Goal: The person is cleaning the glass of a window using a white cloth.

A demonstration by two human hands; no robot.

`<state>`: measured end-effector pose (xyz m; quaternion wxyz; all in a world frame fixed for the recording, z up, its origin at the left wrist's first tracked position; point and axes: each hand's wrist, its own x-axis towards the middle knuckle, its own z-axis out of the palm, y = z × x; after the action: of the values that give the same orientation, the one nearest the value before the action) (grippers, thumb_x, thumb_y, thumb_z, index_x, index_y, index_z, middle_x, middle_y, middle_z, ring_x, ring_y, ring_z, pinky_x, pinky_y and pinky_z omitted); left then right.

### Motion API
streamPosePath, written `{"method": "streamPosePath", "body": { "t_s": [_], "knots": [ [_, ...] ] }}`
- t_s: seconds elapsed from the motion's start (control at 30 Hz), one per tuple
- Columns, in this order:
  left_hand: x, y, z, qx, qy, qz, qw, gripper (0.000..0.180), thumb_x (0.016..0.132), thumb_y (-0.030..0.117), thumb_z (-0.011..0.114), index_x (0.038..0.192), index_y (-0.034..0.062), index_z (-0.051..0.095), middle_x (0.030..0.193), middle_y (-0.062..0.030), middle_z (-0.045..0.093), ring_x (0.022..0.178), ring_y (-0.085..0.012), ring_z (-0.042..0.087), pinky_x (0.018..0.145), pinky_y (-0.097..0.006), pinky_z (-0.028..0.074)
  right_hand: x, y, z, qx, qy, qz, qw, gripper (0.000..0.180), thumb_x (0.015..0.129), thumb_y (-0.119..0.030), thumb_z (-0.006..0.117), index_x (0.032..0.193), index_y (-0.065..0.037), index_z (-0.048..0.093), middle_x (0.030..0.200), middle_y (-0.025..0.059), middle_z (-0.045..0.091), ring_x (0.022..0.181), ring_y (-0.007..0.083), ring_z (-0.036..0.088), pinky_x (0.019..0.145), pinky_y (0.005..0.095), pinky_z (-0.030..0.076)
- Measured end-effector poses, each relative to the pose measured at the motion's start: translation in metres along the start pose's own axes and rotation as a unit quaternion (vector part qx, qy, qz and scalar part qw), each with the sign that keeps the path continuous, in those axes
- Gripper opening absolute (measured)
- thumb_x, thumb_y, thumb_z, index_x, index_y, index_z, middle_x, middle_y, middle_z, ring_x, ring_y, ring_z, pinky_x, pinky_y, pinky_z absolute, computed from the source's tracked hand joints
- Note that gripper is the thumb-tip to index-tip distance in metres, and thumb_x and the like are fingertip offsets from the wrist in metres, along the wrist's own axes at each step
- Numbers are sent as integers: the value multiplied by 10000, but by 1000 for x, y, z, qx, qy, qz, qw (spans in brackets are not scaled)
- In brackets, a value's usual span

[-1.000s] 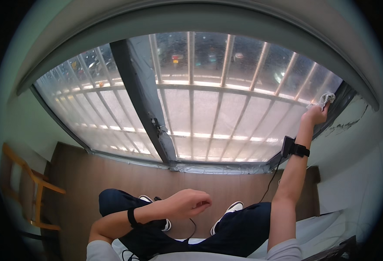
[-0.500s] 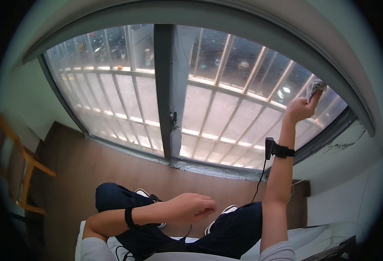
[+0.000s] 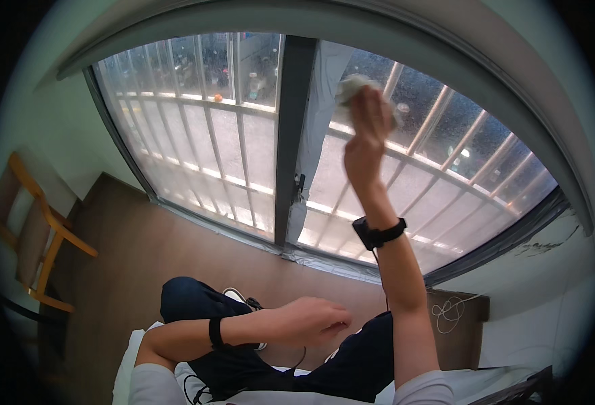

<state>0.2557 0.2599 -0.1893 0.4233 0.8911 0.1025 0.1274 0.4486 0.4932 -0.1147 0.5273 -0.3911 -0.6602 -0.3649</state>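
Note:
My right hand (image 3: 367, 135) is raised against the right-hand window pane (image 3: 405, 179), blurred by motion. Its fingers press a crumpled pale cloth (image 3: 353, 89) to the upper glass, close to the dark middle frame (image 3: 294, 135). A black strap with a small box (image 3: 380, 234) is fastened round my right wrist. Over my lap hangs my left hand (image 3: 314, 320), its fingers loosely curled in, with nothing seen in them. A thin black band (image 3: 215, 333) circles that wrist.
Pale bars (image 3: 427, 121) stand behind the glass. To the left is a wooden chair (image 3: 44, 236) on the brown floor (image 3: 118, 250). A coiled white cord (image 3: 449, 312) lies at the right by the wall. My knees in dark trousers (image 3: 189, 297) are below the window.
My right hand has swept left with the cloth, from the pane's far right edge to near the middle frame. The view has shifted slightly; my left hand stays over my lap.

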Motion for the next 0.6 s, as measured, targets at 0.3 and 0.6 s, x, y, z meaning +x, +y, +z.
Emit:
{"method": "streamPosePath", "body": {
  "t_s": [0.3, 0.6],
  "knots": [
    [10, -11, -3, -24, 16, -62, 998, 124, 971, 128, 621, 1061, 56, 666, 942, -145, 686, 844, -372, 656, 739, -461, 514, -19, 17, -25, -36, -138, -70, 987, 434, 903, 7, 700, 1310, -143, 709, 1594, 10, 486, 1519, 235, 381, 1263, 453, 338],
    [37, -8, -7, 41, -25, -45, 998, 157, 973, 115, 660, 1103, 28, 659, 1089, -161, 683, 1019, -357, 666, 857, -428, 538, -23, 177, -200, -158, -16, -39, 986, 860, 789, 248, 370, 1515, -179, 544, 1630, 35, 440, 1522, 274, 381, 1302, 438, 252]
  ]
}}
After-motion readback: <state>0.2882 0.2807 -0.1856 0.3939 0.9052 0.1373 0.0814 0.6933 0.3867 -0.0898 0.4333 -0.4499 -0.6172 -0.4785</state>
